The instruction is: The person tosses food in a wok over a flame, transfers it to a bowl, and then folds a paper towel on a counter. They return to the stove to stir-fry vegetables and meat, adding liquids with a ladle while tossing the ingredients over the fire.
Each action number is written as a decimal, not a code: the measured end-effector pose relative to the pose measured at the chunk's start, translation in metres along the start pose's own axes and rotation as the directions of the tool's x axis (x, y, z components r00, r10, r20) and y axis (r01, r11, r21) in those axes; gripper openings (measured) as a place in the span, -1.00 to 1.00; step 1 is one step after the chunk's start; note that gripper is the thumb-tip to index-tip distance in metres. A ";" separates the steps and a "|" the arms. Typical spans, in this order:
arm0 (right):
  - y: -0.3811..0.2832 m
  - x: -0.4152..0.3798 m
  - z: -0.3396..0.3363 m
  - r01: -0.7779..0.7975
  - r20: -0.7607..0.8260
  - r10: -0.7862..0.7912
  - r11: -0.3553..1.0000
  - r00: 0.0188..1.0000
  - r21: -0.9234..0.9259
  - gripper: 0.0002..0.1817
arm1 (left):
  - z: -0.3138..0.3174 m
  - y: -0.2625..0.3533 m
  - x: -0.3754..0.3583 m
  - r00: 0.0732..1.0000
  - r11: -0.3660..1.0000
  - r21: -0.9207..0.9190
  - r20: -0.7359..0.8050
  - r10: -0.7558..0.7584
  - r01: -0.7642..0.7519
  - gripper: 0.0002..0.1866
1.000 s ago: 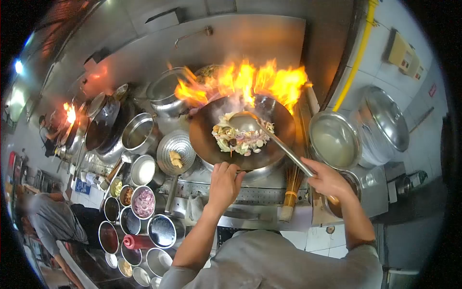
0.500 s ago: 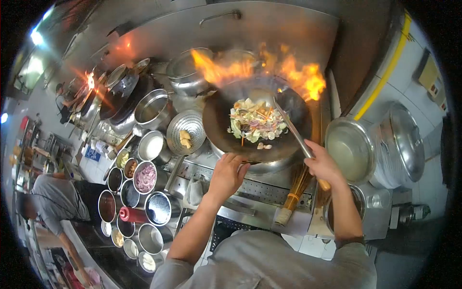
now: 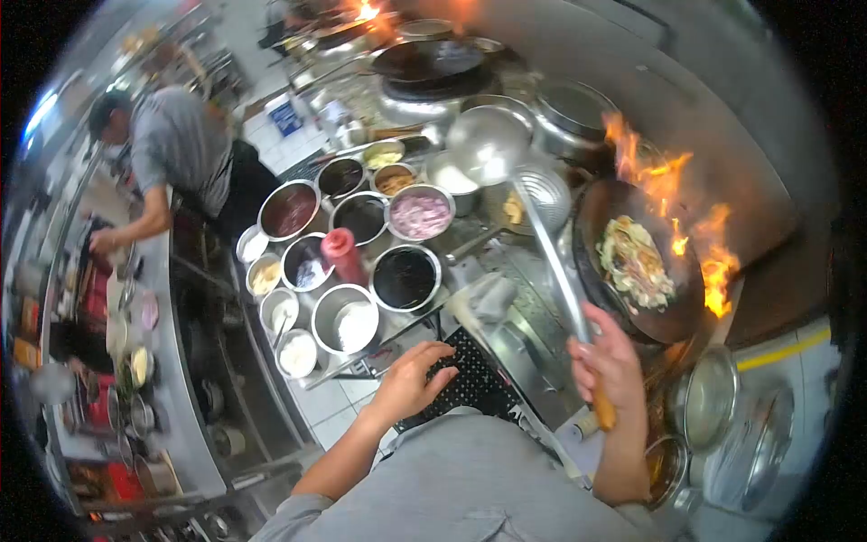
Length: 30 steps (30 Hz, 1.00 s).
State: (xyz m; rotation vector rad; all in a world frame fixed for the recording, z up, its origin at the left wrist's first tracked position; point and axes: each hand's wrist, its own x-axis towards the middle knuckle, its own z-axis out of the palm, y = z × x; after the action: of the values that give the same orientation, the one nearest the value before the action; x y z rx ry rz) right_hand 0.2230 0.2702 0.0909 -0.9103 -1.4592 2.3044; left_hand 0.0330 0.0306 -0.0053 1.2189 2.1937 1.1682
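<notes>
My right hand [image 3: 610, 361] is closed round the handle of a long ladle [image 3: 492, 149], whose bowl is over the small pots and the perforated strainer [image 3: 545, 197]. My left hand [image 3: 414, 384] is held in front of my body with its fingers apart and nothing in it. To the right, a dark wok [image 3: 591, 212] sits on the stove, with sliced vegetables [image 3: 632, 262] in it and flames at its far and right sides. Ginger-like pieces [image 3: 513, 210] lie in the strainer.
Several metal pots stand at the centre left, one with sliced onions [image 3: 421, 213], beside a red squeeze bottle [image 3: 341, 248]. A co-worker [image 3: 185, 149] leans over a counter at the left. Another wok [image 3: 429, 61] sits farther back. A metal basin [image 3: 709, 397] is at the lower right.
The view has turned left. My left hand has let go of the wok's rim and drawn back. The ladle has swung out of the wok to over the pots and strainer.
</notes>
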 end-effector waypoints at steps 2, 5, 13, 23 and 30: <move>0.029 0.042 0.040 -0.030 0.163 0.054 0.989 0.985 -0.144 -0.26 | -0.015 -0.016 -0.022 0.999 0.999 -0.021 -0.033 -0.028 0.028 -0.67; 0.063 0.085 0.108 -0.005 0.249 0.084 0.954 0.965 -0.300 -0.28 | -0.040 -0.037 -0.053 0.988 0.999 0.032 -0.151 -0.025 0.030 -0.68; 0.117 0.123 0.182 0.057 0.236 0.066 0.877 0.969 -0.477 -0.30 | -0.098 -0.098 -0.126 0.921 0.963 -0.010 -0.290 -0.259 0.268 -0.67; 0.116 0.124 0.196 -0.045 0.183 0.128 0.914 0.975 -0.403 -0.31 | -0.120 -0.113 -0.141 0.922 0.958 -0.025 -0.265 -0.283 0.287 -0.69; 0.115 0.104 0.160 -0.259 0.369 0.126 0.905 0.921 0.337 -0.45 | -0.117 -0.123 -0.135 0.942 0.976 0.001 -0.260 -0.211 0.219 -0.69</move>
State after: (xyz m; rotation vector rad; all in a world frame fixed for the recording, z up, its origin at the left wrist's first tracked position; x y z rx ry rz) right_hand 0.0539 0.1584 -0.0009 -0.5882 -0.9945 2.8739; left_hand -0.0316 -0.1721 -0.0456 0.8481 2.4688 1.2655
